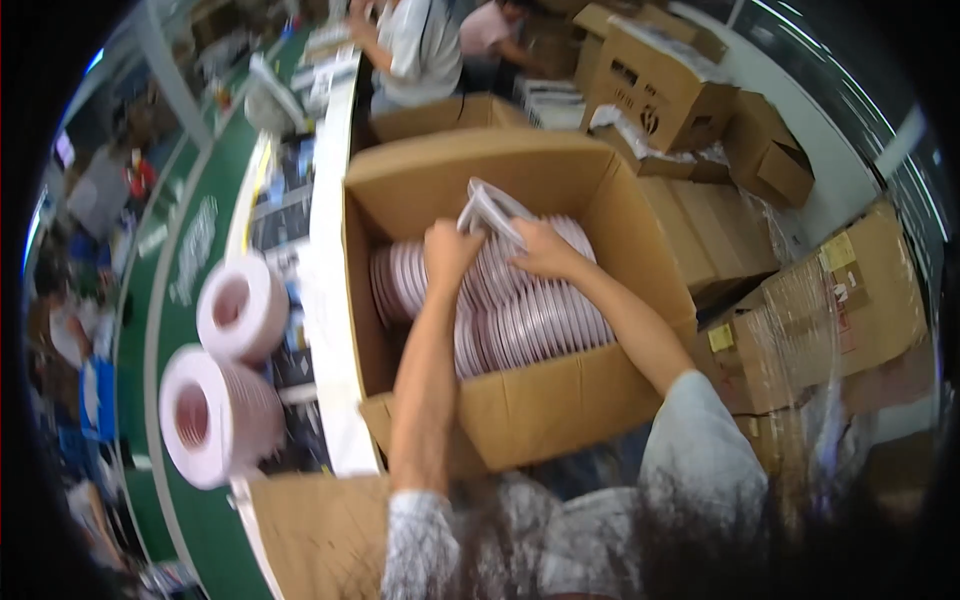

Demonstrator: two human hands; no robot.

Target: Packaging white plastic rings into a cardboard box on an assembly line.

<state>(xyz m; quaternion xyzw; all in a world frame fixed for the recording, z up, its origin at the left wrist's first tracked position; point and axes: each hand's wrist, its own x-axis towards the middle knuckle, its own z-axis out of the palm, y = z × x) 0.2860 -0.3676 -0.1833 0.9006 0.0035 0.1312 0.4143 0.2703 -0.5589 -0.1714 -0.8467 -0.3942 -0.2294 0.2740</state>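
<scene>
Table: one, long, green-surfaced, running along my 9 o'clock side.

Cardboard box: one, open-topped, directly in front of me, at the centre of the dial.

Wrapped carton: one, brown, under clear film, at the box's 3 o'clock.

Packed rings: many, pale pinkish-white, stood on edge in rows inside the box.

Ring stacks: two, same pale colour, centres open, on the table; the nearer at the box's 8 o'clock, the farther at 9.

Held rings: pale, tilted up above the packed rows, towards the box's 12 o'clock; exact count unclear.

Left hand: mine, at 11 o'clock, grasping the held rings' left side.

Right hand: mine, at 1 o'clock, grasping their right side.
</scene>
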